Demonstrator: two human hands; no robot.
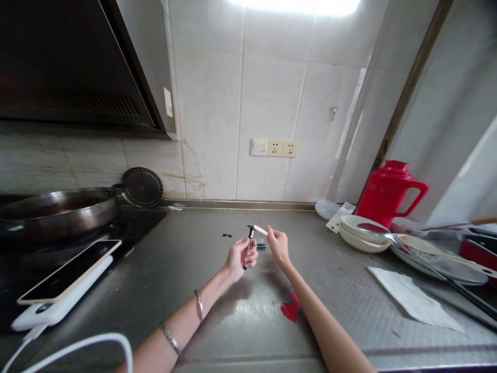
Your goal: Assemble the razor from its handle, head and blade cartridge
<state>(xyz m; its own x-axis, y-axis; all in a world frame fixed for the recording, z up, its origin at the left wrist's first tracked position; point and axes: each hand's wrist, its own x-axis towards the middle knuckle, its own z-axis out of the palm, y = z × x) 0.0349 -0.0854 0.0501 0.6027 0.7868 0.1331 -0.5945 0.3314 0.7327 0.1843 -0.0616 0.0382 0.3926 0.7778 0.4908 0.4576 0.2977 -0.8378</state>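
My left hand [241,260] is closed around the dark handle of a razor [250,235], held upright with its small head at the top. In my right hand [278,244] is a slim white stick [260,229], pinched between the fingers. Its far tip meets or nearly meets the razor head; its exact kind is too small to tell. Behind the hands on the counter lie a small black piece [227,235] and a small dark item with a clear part [261,246]. A red piece of packaging [290,309] lies beside my right forearm.
A steel counter [233,331] spans the front. Left are a pan [62,210] on the stove, a phone [72,269] on a white power bank and a white cable [97,339]. Right stand a red thermos [388,191], bowls [365,243], plates and a paper napkin [413,298].
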